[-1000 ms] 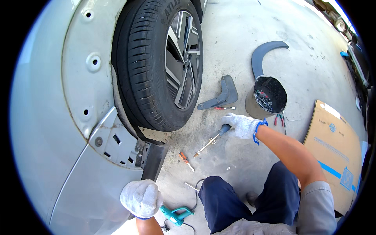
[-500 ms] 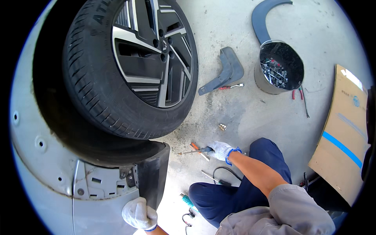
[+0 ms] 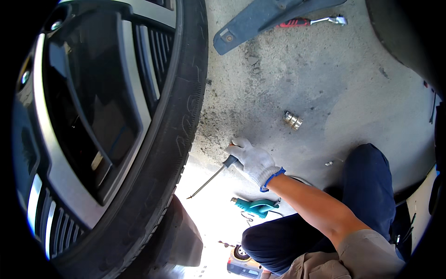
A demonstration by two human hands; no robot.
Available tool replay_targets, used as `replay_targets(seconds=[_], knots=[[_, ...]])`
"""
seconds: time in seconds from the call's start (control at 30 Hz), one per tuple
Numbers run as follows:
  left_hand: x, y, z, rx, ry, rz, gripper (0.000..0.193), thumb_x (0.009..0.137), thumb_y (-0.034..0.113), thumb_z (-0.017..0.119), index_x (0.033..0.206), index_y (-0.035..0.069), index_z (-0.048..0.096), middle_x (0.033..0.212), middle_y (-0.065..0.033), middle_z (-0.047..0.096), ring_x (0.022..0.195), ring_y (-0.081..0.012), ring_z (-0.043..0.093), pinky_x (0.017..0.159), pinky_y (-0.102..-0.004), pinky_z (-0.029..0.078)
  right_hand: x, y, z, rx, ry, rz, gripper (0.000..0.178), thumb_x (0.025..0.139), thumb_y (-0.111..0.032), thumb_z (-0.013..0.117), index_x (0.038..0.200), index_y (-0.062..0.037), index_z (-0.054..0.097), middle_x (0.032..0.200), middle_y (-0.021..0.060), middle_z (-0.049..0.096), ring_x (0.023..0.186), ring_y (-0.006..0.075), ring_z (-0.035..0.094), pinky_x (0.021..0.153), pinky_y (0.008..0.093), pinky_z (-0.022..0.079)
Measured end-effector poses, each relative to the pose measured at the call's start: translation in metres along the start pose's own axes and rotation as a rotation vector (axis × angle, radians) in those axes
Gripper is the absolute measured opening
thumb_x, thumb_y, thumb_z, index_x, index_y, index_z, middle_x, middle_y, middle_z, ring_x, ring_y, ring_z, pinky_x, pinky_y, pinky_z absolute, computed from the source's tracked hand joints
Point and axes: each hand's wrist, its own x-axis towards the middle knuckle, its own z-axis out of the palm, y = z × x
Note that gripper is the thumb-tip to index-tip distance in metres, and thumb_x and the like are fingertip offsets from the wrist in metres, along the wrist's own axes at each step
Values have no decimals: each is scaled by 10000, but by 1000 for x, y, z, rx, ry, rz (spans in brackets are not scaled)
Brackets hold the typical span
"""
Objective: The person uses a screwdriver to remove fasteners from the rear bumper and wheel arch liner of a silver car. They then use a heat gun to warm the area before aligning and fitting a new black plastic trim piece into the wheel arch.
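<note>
My right hand [image 3: 254, 162], in a white knit glove with a blue cuff, is closed around the dark handle of a screwdriver [image 3: 207, 182]. Its long thin shaft slants down and left toward the tire [image 3: 179, 125]. A small bit of orange [image 3: 231, 144] shows at the gloved fingertips; the rest of that item is hidden. My left hand is out of the picture. Left of the screwdriver stands the large wheel [image 3: 132, 93], with a dark body panel [image 3: 181, 237] below it.
A teal heat gun [image 3: 255, 207] lies by my knee. On the concrete rest a shiny metal socket-like piece [image 3: 292, 120], a red-handled ratchet [image 3: 297, 22] and a grey mud flap [image 3: 253, 25]. A bucket [image 3: 404, 37] stands upper right; a yellow vehicle [image 3: 244, 261] shows at the bottom.
The view has shifted closer to the wheel and floor. My left hand, earlier on the car body, has left the picture. My right hand still holds the screwdriver, its tip now pointing lower.
</note>
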Motion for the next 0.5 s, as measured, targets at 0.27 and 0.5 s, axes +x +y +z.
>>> replay_targets(seconds=[0.27, 0.5], knots=[[8, 22, 15, 11, -179, -1, 218, 1053, 256, 585, 1022, 42, 560, 817, -146, 565, 686, -376, 531, 728, -534, 493, 29, 0, 52, 167, 41, -21, 347, 970, -181, 638, 1315, -193, 608, 1389, 170, 555, 963, 314, 740, 747, 402, 632], [-11, 26, 16, 17, -150, -63, 236, 1048, 276, 585, 1032, 42, 566, 839, -153, 572, 706, -375, 540, 736, -533, 496, 13, 0, 10, -81, -145, -52, 379, 941, -179, 682, 1310, -189, 598, 1224, 88, 596, 915, 240, 735, 673, 374, 626]])
